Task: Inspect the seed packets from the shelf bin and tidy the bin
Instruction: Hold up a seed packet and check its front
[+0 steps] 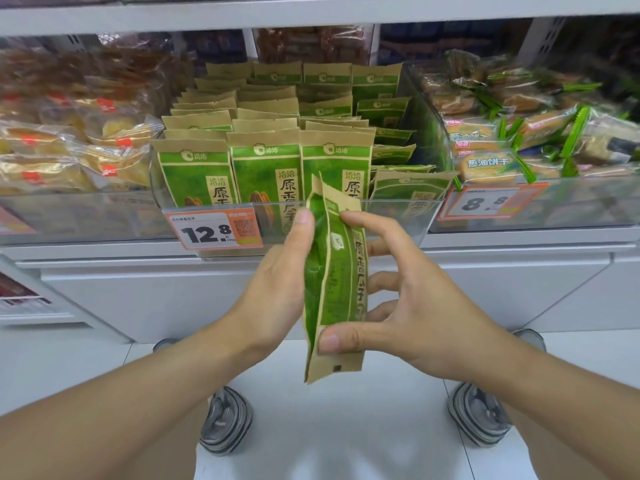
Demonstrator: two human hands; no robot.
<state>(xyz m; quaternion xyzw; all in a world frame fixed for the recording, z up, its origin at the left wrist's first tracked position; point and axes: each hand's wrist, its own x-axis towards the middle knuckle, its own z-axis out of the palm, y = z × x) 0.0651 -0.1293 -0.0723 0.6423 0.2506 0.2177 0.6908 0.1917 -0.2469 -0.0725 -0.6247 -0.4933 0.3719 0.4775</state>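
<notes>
the seed packet (334, 282) at centre frame is green with kraft-brown edges and dark lettering. the packets in the bin (266, 161) match it, green panels under tan tops. lower left of them, an orange-bordered white price tag (213, 228) carries black digits. the shelf (519, 242) is pale grey.

Biscuit packs (491, 164) right; pastry bags (69, 150) left; sneakers (227, 422) below.

At frame centre I held one green seed packet (334, 282) edge-on, left grip (277, 285) at its left side, right grip (408, 306) pinching its lower edge, below the clear bin (398, 216) of upright packets (266, 168).
</notes>
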